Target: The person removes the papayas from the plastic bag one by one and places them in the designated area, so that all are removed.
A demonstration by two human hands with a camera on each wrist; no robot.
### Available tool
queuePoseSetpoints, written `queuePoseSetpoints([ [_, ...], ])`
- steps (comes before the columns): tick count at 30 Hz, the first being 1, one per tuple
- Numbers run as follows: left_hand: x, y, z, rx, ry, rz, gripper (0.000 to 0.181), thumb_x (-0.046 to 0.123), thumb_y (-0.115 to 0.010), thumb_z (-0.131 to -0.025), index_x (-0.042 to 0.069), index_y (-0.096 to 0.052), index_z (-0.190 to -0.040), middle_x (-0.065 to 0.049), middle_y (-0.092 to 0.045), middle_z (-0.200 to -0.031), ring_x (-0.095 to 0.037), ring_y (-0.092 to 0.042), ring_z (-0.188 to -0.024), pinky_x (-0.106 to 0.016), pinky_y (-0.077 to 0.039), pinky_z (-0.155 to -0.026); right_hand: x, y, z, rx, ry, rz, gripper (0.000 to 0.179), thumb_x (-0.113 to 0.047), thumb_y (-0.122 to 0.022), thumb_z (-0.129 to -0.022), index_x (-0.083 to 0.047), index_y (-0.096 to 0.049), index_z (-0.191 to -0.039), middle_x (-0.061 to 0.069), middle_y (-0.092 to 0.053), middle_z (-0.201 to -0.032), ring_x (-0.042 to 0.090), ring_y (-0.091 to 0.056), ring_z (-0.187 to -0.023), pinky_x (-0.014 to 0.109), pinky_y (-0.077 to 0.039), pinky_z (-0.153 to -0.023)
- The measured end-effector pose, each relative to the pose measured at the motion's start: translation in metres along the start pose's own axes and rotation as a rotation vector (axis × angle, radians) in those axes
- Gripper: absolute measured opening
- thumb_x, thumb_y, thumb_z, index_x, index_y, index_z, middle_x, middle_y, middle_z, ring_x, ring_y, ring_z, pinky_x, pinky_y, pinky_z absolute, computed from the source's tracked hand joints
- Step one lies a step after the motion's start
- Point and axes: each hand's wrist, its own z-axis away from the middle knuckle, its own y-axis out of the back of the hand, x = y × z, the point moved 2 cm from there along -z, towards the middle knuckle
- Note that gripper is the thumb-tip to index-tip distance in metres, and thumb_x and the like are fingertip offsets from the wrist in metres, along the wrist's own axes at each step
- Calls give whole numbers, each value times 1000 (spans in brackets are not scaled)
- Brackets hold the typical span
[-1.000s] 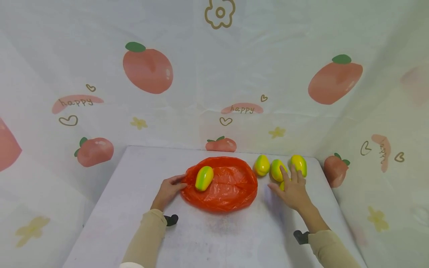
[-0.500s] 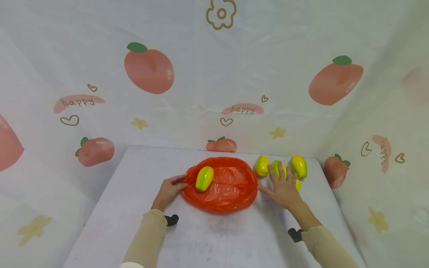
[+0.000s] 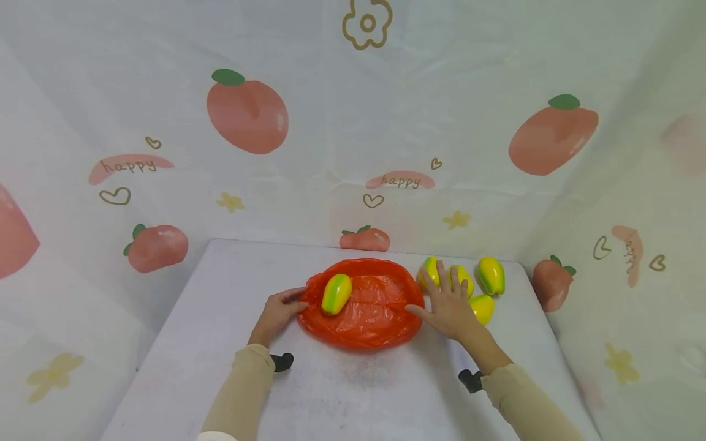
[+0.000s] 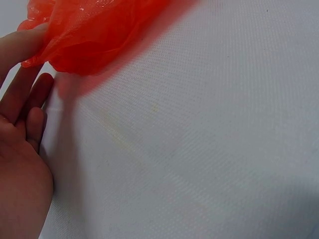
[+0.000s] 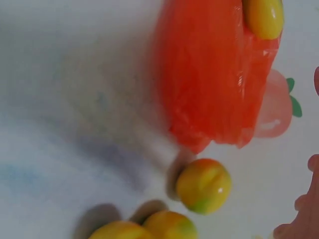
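Observation:
A red plastic bag (image 3: 380, 324) lies spread on the table, its sides raised round the middle. On its left part rests one yellow-green fruit, papaya-like in shape (image 3: 336, 294). My left hand (image 3: 277, 313) pinches the bag's left edge; in the left wrist view the red film (image 4: 94, 45) sits between thumb and fingers. With fingers spread, my right hand (image 3: 451, 311) hovers by the bag's right edge, thumb over the rim, holding nothing. Behind and beside it are more such fruits: one at the left (image 3: 429, 269), one in the middle (image 3: 462, 278), one at the right (image 3: 491, 275), one nearer (image 3: 483, 308).
The white table (image 3: 342, 398) ends at a fabric wall (image 3: 309, 214) printed with red fruit, which also stands at both sides. A black piece (image 3: 283, 362) sticks out at the left wrist, another (image 3: 470, 381) at the right one.
My right hand has moved left, from over the loose fruits to the bag's right edge, with nothing in it. The nearer fruit shows more now. My left hand has stayed put.

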Motion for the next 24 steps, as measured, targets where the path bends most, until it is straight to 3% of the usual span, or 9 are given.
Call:
queuePoseSetpoints([
  [11, 2, -1, 0, 5, 17, -2, 45, 28, -71, -96, 27, -62, -141, -5, -57, -151, -29, -48, -145, -48, -46, -116, -38, 8, -17, -17, 68, 9, 101, -77, -54, -87, -22, -19, -165, 21, -5, -172, 55, -7, -155, 78, -13, -120],
  [18, 0, 0, -2, -3, 7, 11, 46, 29, -72, -96, 28, -63, -140, -5, -58, -150, -29, -48, -144, -50, -46, -116, -58, -3, -28, -84, 127, 21, 100, -75, -55, -89, -25, -15, -165, 15, 1, -174, 51, -3, -157, 74, -11, -123],
  [24, -3, 0, -3, -7, -3, 17, 46, 30, -72, -95, 28, -63, -140, -5, -57, -151, -30, -48, -145, -50, -46, -116, -72, -12, -33, -118, 181, 23, 98, -72, -57, -89, -26, -15, -165, 15, -2, -173, 51, -5, -157, 75, -12, -123],
])
